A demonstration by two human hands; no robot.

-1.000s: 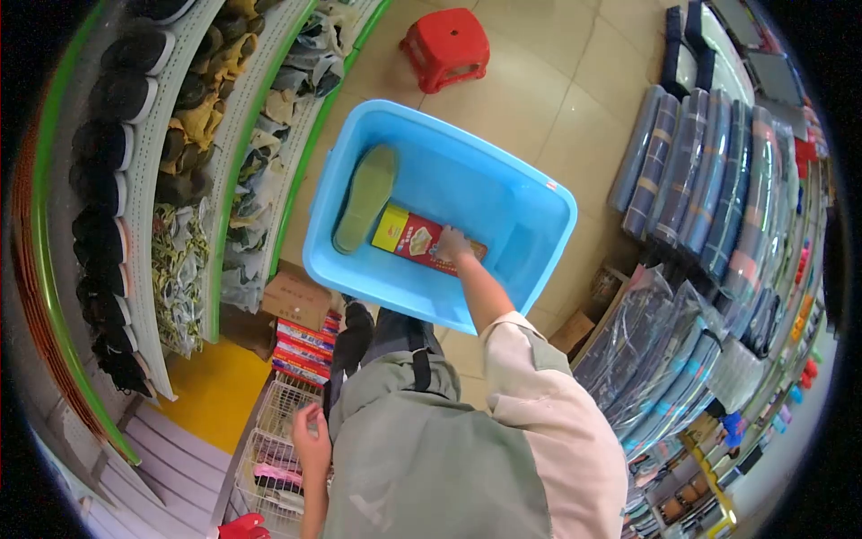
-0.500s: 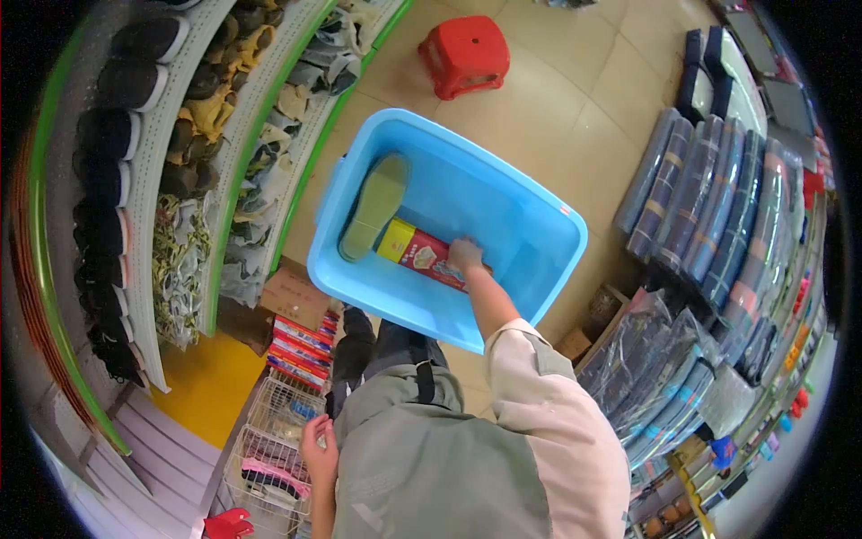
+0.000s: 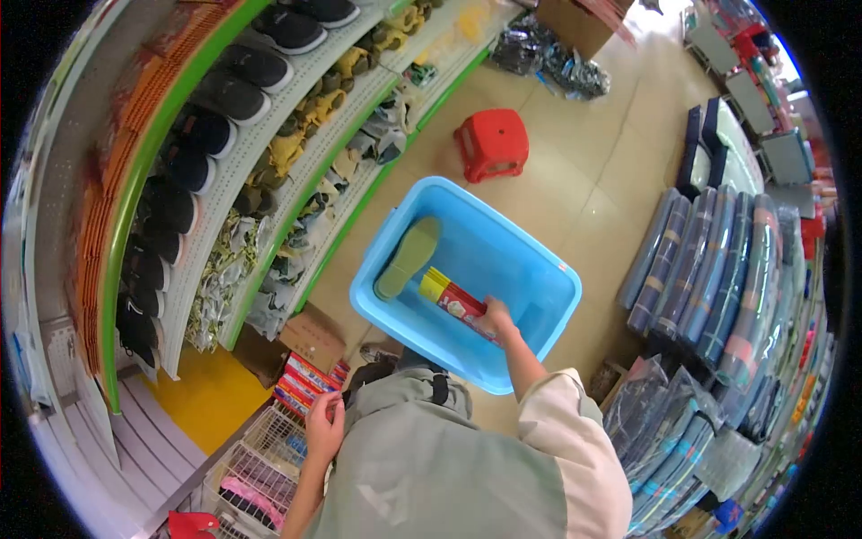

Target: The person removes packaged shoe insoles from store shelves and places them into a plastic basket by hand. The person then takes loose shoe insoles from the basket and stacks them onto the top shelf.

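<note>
My right hand [image 3: 495, 317] reaches into a light blue plastic tub [image 3: 558, 334] and is closed on the end of a long red and yellow packet [image 3: 460, 304]. The packet lies slanted inside the tub, its yellow end with stripes toward the left; its contents cannot be told. Beside that yellow end an olive-green insole-shaped piece [image 3: 409, 259] leans along the tub's left wall. At my left side, near my waist, hangs my left hand [image 3: 325, 426], its fingers loosely bent and apart, with nothing visible in it.
Shelves of shoes [image 3: 242, 83] curve along the left. A red stool [image 3: 494, 144] stands on the tiled floor beyond the tub. Rolled plastic-wrapped goods [image 3: 691, 260] line the right. Wire baskets [image 3: 260, 449] and a cardboard box [image 3: 312, 334] sit at lower left.
The view has tilted up, so the tub and stool appear lower and more shelving shows. My right hand stays on the packet, whose yellow end looks slightly raised. My left hand remains beside my waist.
</note>
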